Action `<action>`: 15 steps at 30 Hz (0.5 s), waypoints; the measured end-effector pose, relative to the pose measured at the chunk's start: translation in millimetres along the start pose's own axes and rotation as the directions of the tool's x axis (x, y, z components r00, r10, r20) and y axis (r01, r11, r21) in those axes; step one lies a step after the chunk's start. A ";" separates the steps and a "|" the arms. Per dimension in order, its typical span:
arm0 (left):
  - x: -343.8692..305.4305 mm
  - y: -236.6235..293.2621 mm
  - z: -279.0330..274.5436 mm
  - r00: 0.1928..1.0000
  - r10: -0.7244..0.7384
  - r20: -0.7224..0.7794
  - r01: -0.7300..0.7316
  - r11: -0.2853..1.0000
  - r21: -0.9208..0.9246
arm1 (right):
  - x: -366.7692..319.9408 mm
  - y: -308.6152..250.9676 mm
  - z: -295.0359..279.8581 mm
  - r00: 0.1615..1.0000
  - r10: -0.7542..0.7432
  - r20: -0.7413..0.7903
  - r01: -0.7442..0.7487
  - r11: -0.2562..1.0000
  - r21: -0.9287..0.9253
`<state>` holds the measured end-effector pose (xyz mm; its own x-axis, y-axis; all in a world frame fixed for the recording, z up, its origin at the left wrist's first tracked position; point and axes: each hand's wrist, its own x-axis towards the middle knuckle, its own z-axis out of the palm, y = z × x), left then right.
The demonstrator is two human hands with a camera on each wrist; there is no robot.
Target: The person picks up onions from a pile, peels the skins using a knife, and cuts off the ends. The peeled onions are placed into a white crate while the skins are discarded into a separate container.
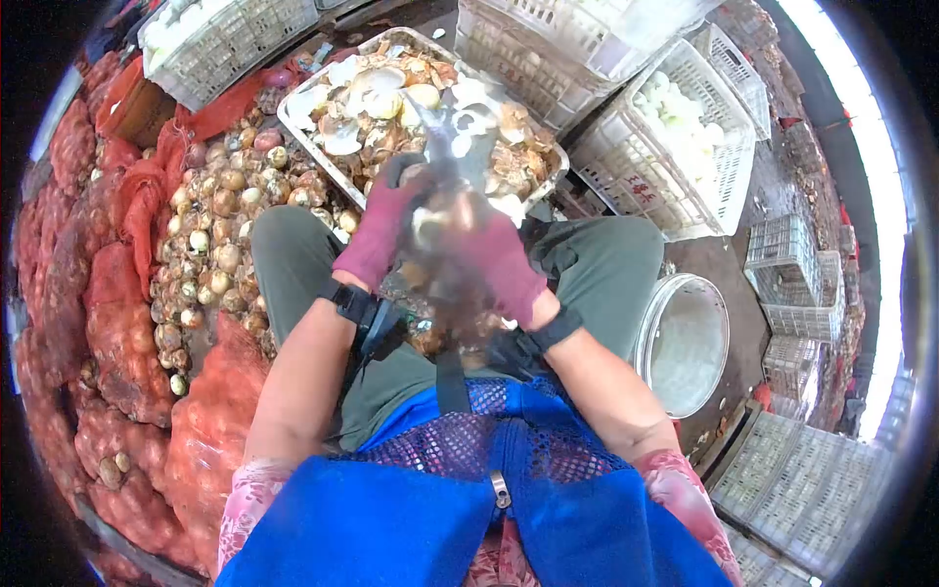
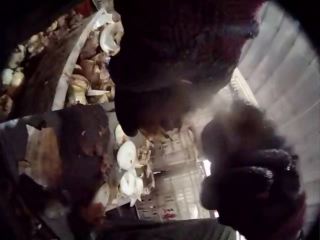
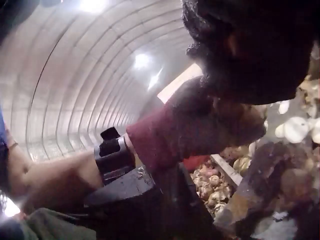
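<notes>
Both hands wear dark red gloves with blackened palms and meet above the person's lap. The left hand [image 1: 384, 220] holds a pale, blurred onion [image 1: 430, 227] at its fingers. Close beside it on the right, the right hand [image 1: 497, 262] is smeared by blur in the head view. In the left wrist view, the fingers of the right hand [image 2: 255, 175] look curled; I cannot tell what they hold. Just beyond the hands lies a white tray [image 1: 318, 168] heaped with brown onion skins [image 1: 381, 73] and pale peeled pieces. The left wrist view shows white onion pieces [image 2: 126, 154] below the left hand [image 2: 170, 65].
Unpeeled onions [image 1: 230, 205] lie piled on the left, beside red mesh sacks [image 1: 117, 333] of onions. A white crate [image 1: 646, 166] with peeled onions stands at the back right. Near the right knee is a round white bucket [image 1: 685, 333]. More crates [image 1: 797, 470] line the right side.
</notes>
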<state>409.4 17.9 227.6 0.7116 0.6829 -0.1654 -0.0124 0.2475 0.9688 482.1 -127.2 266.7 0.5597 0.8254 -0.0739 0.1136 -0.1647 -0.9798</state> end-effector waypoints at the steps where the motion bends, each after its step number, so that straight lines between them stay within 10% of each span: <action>1: 3.7 -1.8 -1.6 0.984 -0.166 -0.070 0.159 0.983 -0.096 | -0.8 19.9 6.8 0.971 -0.222 0.088 0.237 0.846 -0.478; 2: -2.6 12.1 -3.9 0.983 -0.179 -0.035 0.174 0.980 -0.097 | -5.1 17.4 5.5 0.972 -0.218 0.091 0.235 0.845 -0.480; 4: 4.0 2.5 -7.2 0.983 0.176 -0.050 -0.092 0.713 0.695 | -10.4 -3.9 -2.7 0.964 -0.261 -0.057 0.156 0.721 -0.675; 5: 14.5 -7.4 -8.5 0.992 0.127 -0.014 -0.065 0.600 0.798 | -3.1 -20.2 -17.4 0.984 -0.077 -0.160 0.032 0.963 -0.266; 11: -2.1 -4.9 5.9 0.979 0.000 0.202 -0.179 0.466 0.867 | 37.9 33.8 -58.2 0.910 -0.182 -0.372 -0.062 0.829 -0.556; 15: -4.4 -6.2 -1.6 0.984 -0.064 0.165 -0.124 0.416 0.901 | -8.8 5.4 -48.3 0.984 -0.022 -0.178 -0.103 0.742 -0.662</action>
<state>405.2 14.4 222.1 0.8169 0.5430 -0.1947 0.5397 -0.6003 0.5902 517.4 -161.4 271.0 0.6942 0.7196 -0.0176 0.5702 -0.5647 -0.5967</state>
